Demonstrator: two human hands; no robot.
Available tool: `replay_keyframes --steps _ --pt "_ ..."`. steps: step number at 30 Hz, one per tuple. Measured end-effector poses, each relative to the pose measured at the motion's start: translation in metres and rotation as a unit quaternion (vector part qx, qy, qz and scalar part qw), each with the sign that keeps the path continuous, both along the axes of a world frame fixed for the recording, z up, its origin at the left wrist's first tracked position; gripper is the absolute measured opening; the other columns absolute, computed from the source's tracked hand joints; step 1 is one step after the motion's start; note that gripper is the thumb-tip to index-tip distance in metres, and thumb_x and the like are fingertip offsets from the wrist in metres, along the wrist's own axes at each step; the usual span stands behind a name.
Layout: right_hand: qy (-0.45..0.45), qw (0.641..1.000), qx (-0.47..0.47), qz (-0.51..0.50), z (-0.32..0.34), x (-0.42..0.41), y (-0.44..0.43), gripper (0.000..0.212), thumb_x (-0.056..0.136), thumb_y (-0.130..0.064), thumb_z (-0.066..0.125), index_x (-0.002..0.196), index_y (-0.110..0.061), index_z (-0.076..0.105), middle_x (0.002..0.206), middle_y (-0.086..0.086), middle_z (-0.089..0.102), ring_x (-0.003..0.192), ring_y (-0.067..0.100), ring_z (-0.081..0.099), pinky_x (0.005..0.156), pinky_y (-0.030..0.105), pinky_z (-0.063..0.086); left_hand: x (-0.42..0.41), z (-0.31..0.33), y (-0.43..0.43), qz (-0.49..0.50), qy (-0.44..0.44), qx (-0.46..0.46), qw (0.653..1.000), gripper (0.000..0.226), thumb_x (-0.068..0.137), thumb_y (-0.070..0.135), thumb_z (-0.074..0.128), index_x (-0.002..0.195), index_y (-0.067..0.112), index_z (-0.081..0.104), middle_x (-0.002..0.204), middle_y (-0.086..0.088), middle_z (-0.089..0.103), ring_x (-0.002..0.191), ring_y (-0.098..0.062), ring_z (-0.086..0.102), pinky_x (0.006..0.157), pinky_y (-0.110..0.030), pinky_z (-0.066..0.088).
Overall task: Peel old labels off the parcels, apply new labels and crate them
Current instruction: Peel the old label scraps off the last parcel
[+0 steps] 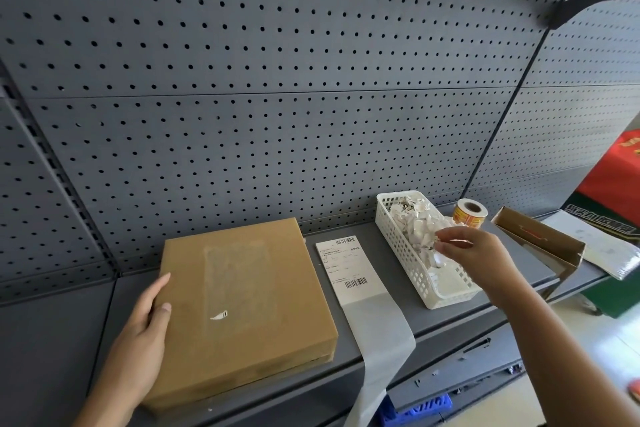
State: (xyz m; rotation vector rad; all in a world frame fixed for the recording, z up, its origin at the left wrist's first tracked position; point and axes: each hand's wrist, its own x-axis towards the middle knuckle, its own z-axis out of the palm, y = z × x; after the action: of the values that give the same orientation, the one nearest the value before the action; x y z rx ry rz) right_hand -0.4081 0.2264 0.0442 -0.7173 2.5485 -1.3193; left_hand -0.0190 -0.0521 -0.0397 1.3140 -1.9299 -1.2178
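A flat brown parcel (242, 302) lies on the grey shelf (62, 340). A pale rectangle of label residue and one small white scrap (219, 315) mark its top. My left hand (147, 322) rests on the parcel's left edge, thumb on top, fingers along the side. To its right lies a new white barcode label (344, 265) on a long backing strip (377, 340) that hangs over the shelf edge. My right hand (474, 253) hovers over a white basket (415, 274) of torn label scraps, its fingertips pinched together above the scraps; what they hold is too small to tell.
A roll of orange stickers (469, 213) stands behind the basket. An open brown carton (540, 239) and a white sheet (595, 246) lie further right, before a red and green box (616, 191). Grey pegboard (277, 80) backs the shelf. A blue crate (415, 409) sits below.
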Motion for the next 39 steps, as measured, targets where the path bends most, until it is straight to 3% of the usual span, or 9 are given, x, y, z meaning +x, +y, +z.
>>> replay_keyframes --steps 3,7,10,15,18,26,33,36,39 --pt "0.010 1.000 0.008 -0.001 0.001 0.001 0.003 0.012 0.086 -0.021 0.074 0.099 -0.022 0.073 0.097 -0.009 0.072 0.088 0.006 0.069 0.078 0.029 0.052 0.000 0.003 0.001 -0.007 0.016 0.008 1.000 0.041 0.108 0.033 0.035 0.141 0.056 0.040 0.114 0.021 0.052 0.077 0.003 0.044 0.067 -0.026 0.032" --pt "0.128 0.989 0.014 -0.074 0.003 0.002 0.004 0.008 0.093 -0.025 0.064 0.092 -0.024 0.072 0.087 -0.006 0.070 0.080 0.012 0.067 0.079 0.040 0.058 0.000 0.005 0.002 -0.012 0.010 0.010 1.000 0.039 0.108 0.035 0.035 0.137 0.061 0.037 0.155 0.022 0.034 0.144 -0.016 0.035 0.098 -0.037 0.032" --pt "0.208 0.974 0.008 -0.089 0.013 0.009 -0.001 0.006 0.091 -0.020 0.067 0.088 -0.018 0.072 0.087 -0.007 0.064 0.078 0.008 0.061 0.076 0.036 0.054 -0.001 0.005 0.002 -0.017 0.006 0.016 1.000 0.037 0.108 0.038 0.034 0.132 0.066 0.034 0.159 0.020 0.030 0.147 -0.016 0.031 0.105 -0.041 0.032" --pt "0.163 0.986 -0.020 -0.042 0.023 0.027 -0.022 0.013 0.086 -0.022 0.073 0.080 -0.019 0.062 0.076 -0.006 0.067 0.072 0.007 0.063 0.061 0.021 0.043 -0.002 0.007 0.005 -0.019 0.028 0.021 0.999 0.038 0.108 0.035 0.035 0.133 0.063 0.035 0.160 0.018 0.031 0.147 -0.014 0.031 0.104 -0.037 0.031" --pt "0.143 0.989 -0.036 0.011 0.027 0.048 -0.043 0.018 0.087 -0.025 0.073 0.081 -0.018 0.058 0.072 -0.001 0.064 0.064 0.010 0.057 0.056 0.016 0.040 -0.003 0.012 0.008 -0.018 0.024 0.025 0.999 0.039 0.109 0.035 0.034 0.138 0.061 0.035 0.160 0.016 0.032 0.141 -0.015 0.038 0.096 -0.035 0.033" --pt "0.104 0.962 0.000 0.251 0.018 0.133 -0.115 0.011 0.090 -0.019 0.068 0.083 -0.027 0.067 0.076 -0.012 0.067 0.068 0.001 0.059 0.064 0.012 0.045 0.001 0.012 0.008 -0.017 -0.010 0.018 1.000 0.041 0.108 0.040 0.030 0.144 0.061 0.031 0.143 0.018 0.045 0.060 -0.002 0.043 0.064 -0.033 0.046" --pt "0.105 0.935 0.017 0.339 -0.002 0.175 -0.158 0.007 0.092 -0.019 0.066 0.094 -0.024 0.070 0.086 -0.012 0.067 0.081 0.004 0.061 0.072 0.015 0.049 0.003 0.014 0.009 -0.005 0.001 0.031 1.000 0.042 0.108 0.042 0.030 0.144 0.061 0.029 0.159 0.017 0.033 0.071 -0.009 0.066 0.060 -0.028 0.048" --pt "0.105 0.928 0.024 0.358 -0.008 0.187 -0.170 0.010 0.092 -0.017 0.065 0.095 -0.023 0.071 0.084 -0.014 0.065 0.077 0.001 0.058 0.069 0.012 0.046 0.003 0.016 0.011 -0.006 0.025 0.041 0.999 0.042 0.108 0.040 0.030 0.145 0.060 0.029 0.161 0.015 0.031 0.109 -0.002 0.059 0.077 -0.022 0.043" --pt "0.119 0.918 0.041 0.376 -0.013 0.195 -0.177 0.014 0.092 -0.012 0.062 0.094 -0.021 0.072 0.087 -0.015 0.065 0.080 -0.001 0.057 0.070 0.009 0.043 0.003 0.015 0.009 -0.005 0.020 0.048 0.999 0.042 0.108 0.040 0.030 0.145 0.060 0.030 0.156 0.006 0.043 0.059 0.002 0.059 0.052 -0.011 0.040"
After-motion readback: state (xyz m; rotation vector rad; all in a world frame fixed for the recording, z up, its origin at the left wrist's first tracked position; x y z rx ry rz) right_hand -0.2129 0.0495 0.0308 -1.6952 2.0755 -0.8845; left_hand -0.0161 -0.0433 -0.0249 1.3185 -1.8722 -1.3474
